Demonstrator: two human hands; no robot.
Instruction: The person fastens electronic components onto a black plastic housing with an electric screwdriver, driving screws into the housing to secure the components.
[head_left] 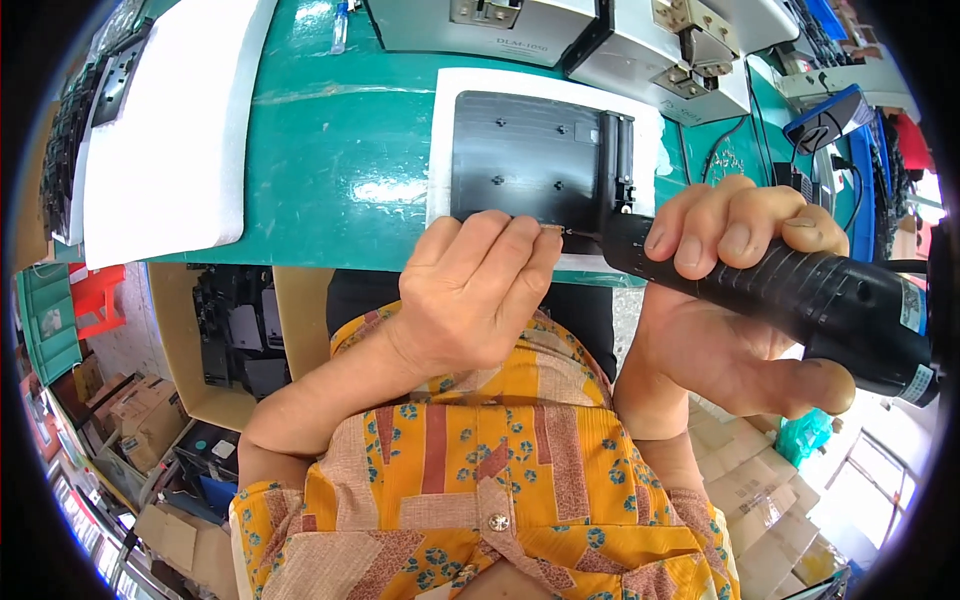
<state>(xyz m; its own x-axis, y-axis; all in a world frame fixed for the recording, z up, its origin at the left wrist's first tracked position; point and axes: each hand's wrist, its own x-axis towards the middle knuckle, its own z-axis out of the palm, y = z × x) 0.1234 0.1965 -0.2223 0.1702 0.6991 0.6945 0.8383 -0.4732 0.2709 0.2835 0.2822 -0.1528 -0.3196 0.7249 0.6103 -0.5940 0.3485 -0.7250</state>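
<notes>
My right hand [735,300] grips a black electric screwdriver [800,295], its tip pointing left toward my left hand. My left hand [480,285] pinches a small screw [552,229] between thumb and fingertips, right at the driver's tip. Just beyond both hands a black plastic panel [530,155] lies flat on a white foam pad [445,130] on the green workbench [340,150]. The panel has several small holes and a raised bracket on its right side.
A large white foam sheet [160,130] lies on the bench's left. Grey metal machines [640,50] stand along the back edge. A cardboard box of black parts [235,335] sits on the floor at left; more cartons [760,500] lie at lower right.
</notes>
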